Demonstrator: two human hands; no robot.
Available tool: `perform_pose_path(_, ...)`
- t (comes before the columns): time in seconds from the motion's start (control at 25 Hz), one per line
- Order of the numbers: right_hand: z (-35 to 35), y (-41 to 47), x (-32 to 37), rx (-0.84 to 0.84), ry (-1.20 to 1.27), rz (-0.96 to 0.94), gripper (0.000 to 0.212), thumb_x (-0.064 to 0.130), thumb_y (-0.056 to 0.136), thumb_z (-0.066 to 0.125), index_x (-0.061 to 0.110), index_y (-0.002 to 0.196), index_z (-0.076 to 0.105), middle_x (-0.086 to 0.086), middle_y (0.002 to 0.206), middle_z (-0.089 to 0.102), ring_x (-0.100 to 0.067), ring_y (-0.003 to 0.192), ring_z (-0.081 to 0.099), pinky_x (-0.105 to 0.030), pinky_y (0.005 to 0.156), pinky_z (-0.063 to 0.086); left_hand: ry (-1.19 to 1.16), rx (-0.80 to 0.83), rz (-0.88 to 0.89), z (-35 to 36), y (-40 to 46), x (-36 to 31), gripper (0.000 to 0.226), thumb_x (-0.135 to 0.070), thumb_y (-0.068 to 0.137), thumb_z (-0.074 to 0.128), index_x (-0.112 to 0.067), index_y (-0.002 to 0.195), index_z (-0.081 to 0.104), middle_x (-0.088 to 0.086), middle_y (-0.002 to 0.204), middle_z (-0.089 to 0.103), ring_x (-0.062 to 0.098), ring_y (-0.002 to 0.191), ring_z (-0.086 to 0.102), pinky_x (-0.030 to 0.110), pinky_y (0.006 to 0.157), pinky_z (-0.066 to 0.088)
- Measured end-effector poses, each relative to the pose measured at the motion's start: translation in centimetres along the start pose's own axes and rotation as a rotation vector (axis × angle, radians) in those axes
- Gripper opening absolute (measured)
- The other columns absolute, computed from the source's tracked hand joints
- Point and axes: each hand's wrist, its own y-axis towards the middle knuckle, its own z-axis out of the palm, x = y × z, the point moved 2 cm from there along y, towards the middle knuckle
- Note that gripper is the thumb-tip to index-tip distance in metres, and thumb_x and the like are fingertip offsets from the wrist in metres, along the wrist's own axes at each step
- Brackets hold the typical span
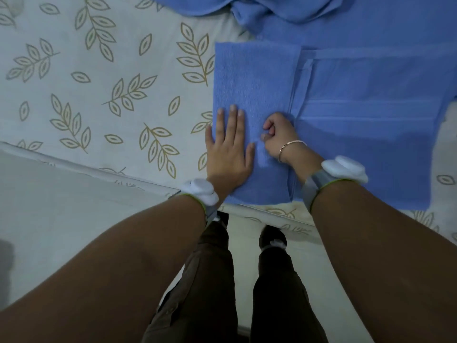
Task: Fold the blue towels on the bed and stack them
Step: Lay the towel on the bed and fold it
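Observation:
A folded blue towel [254, 80] lies on the bed near its front edge. My left hand [228, 147] rests flat on the towel's left part, fingers straight and spread. My right hand [278, 134] sits just right of it with fingers curled, pinching the towel's cloth by the edge of a fold. A wider blue towel [376, 134] lies spread to the right, partly under the folded one. More blue towels [309, 11] are bunched at the far edge of the view.
The bed sheet [99, 95] is pale with a gold leaf print and stretches to the left. The mattress edge [86, 167] runs diagonally below my hands. My legs and feet stand on the light floor [311, 268] beneath.

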Motion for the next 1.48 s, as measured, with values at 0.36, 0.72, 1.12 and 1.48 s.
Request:
perform_pose_path(0.36, -1.1, -4.9, -0.1, -0.332, -0.1, -0.188, 0.04, 0.014, 0.075, 0.062, 0.011, 0.115, 0.058, -0.012, 0.106, 0.054, -0.03, 0.097, 0.053, -0.038, 0.092, 0.042, -0.999, 0.12, -0.838, -3.9, 5.2, 4.0, 0.052, -0.046, 0.065, 0.076, -0.018, 0.107, 0.067, -0.002, 0.104, 0.071, 0.021, 0.095, 0.069, 0.037, 0.09, 0.056)
perform_pose_path(0.72, 1.6, -7.3, 5.6, -0.135, 0.146, -0.004, 0.055, 0.018, 0.082, 0.059, 0.014, 0.136, 0.053, -0.02, 0.127, 0.049, -0.033, 0.117, 0.052, -0.03, 0.106, 0.035, -1.384, 0.051, -0.453, -11.5, 2.4, 5.0, 0.06, -0.008, 0.063, 0.075, -0.008, 0.121, 0.058, 0.007, 0.114, 0.069, 0.021, 0.099, 0.07, 0.042, 0.084, 0.06)
perform_pose_path(1.12, -0.8, -9.5, 7.8, -0.174, 0.445, 0.001, 0.015, 0.024, 0.092, 0.053, 0.028, 0.087, 0.066, 0.005, 0.089, 0.068, -0.011, 0.084, 0.061, -0.022, 0.076, 0.048, -1.302, -0.204, -0.483, -12.6, 0.2, -1.3, 0.057, -0.001, 0.072, 0.066, -0.009, 0.127, 0.051, 0.001, 0.072, 0.066, 0.017, 0.059, 0.066, 0.032, 0.055, 0.056)
perform_pose_path(1.48, -8.5, -10.0, 2.7, -0.315, 0.82, -0.032, 0.018, 0.011, 0.085, 0.048, 0.019, 0.085, 0.065, 0.004, 0.085, 0.066, -0.003, 0.083, 0.061, -0.02, 0.079, 0.048, -1.057, -0.143, -0.357, -9.9, 3.2, -11.5, 0.06, -0.026, 0.071, 0.065, -0.023, 0.129, 0.049, -0.01, 0.073, 0.063, 0.017, 0.068, 0.065, 0.037, 0.071, 0.055)
